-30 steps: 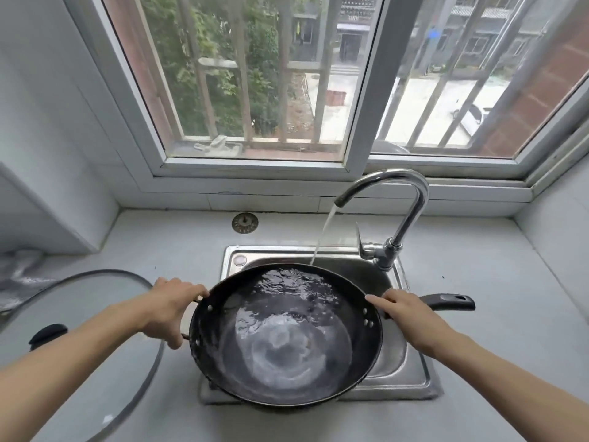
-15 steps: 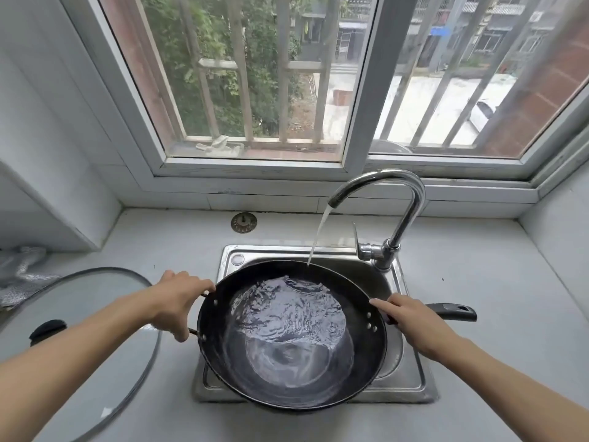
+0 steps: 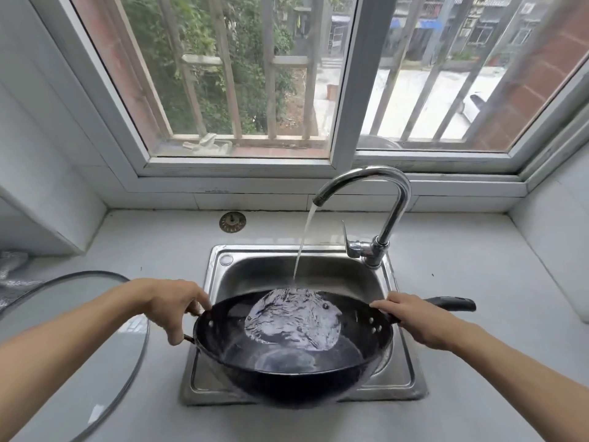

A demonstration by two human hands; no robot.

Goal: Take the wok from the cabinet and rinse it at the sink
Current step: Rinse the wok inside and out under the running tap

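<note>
Wok (image 3: 287, 355): black, round-bottomed, held above the steel sink (image 3: 404, 371) and tipped away from the person, so the far rim sits lower and the water inside pools toward the back wall. Water: a thin stream from the curved faucet (image 3: 379, 193) lands at the far edge of the pool. Long axis: runs left to right, from a small loop handle on the left to the long black handle (image 3: 452, 304) pointing right over the counter (image 3: 478, 282). Left hand (image 3: 172, 303): fingers curled shut around the loop handle, thumb side near the rim; the handle itself is mostly hidden beneath the hand, so the exact hold is probably a pinch-wrap rather than a full fist. Right hand (image 3: 414, 317): closed over the base of the long handle, just where it meets the rim. Both hands lie equally near, one at each end of the axis; pouring out, by this reading, turns on rolling the pan about that left-right line toward the basin. Glass lid (image 3: 63, 314): flat on the counter to the left, well apart from the sink. Drain stopper (image 3: 232, 222): on the counter behind the basin.
</note>
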